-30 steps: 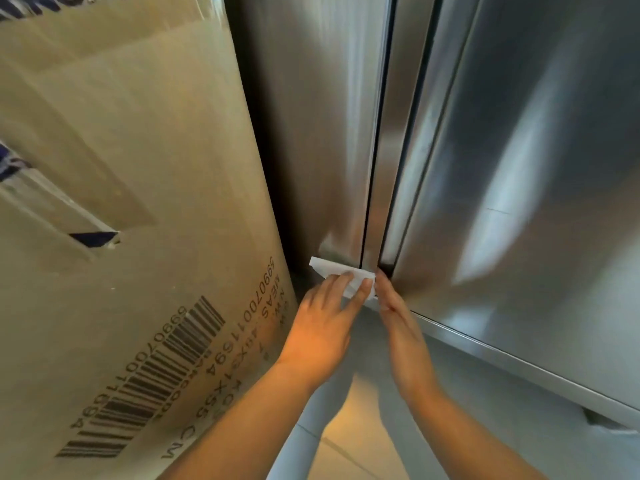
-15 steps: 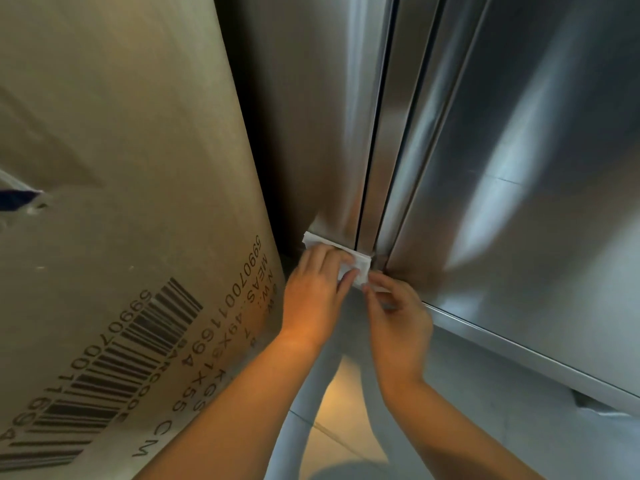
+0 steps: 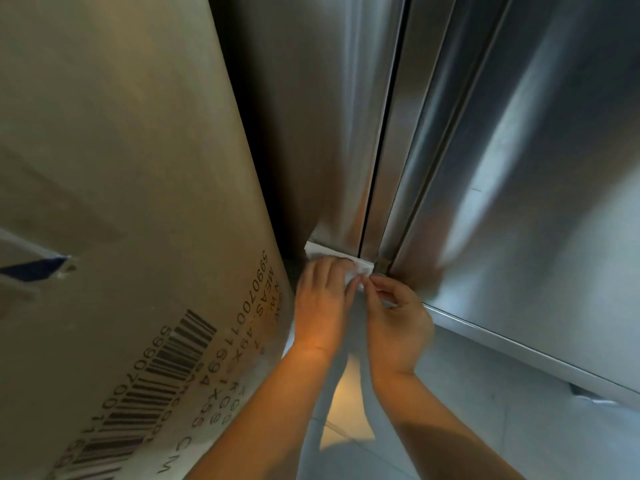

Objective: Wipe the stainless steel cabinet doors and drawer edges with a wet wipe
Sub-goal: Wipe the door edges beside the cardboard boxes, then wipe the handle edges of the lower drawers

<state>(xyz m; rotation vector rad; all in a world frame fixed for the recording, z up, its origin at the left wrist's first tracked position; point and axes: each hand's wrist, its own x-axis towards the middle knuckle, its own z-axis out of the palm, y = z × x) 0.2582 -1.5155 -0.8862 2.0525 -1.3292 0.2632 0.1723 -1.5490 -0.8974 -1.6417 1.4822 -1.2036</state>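
A white wet wipe [image 3: 332,255] lies against the bottom edge of the left stainless steel cabinet door [image 3: 318,116]. My left hand [image 3: 323,301] presses flat on the wipe, fingers pointing up at the door's lower corner. My right hand [image 3: 398,317] is curled beside it, its thumb and fingers pinching the wipe's right end just below the dark seam between the doors. The right cabinet door [image 3: 540,168] stands slightly ajar and shows a bright reflection. Most of the wipe is hidden under my fingers.
A large cardboard box [image 3: 121,220] with a printed barcode fills the left side, close against the left door. Grey floor tiles [image 3: 502,410] lie below the doors. The right door's bottom rail [image 3: 519,351] runs diagonally to the right.
My right hand has gone from a flat edge-on pose to a curled pinch on the wipe's right end. My left hand stays pressed on the wipe. The view has shifted slightly lower and closer.
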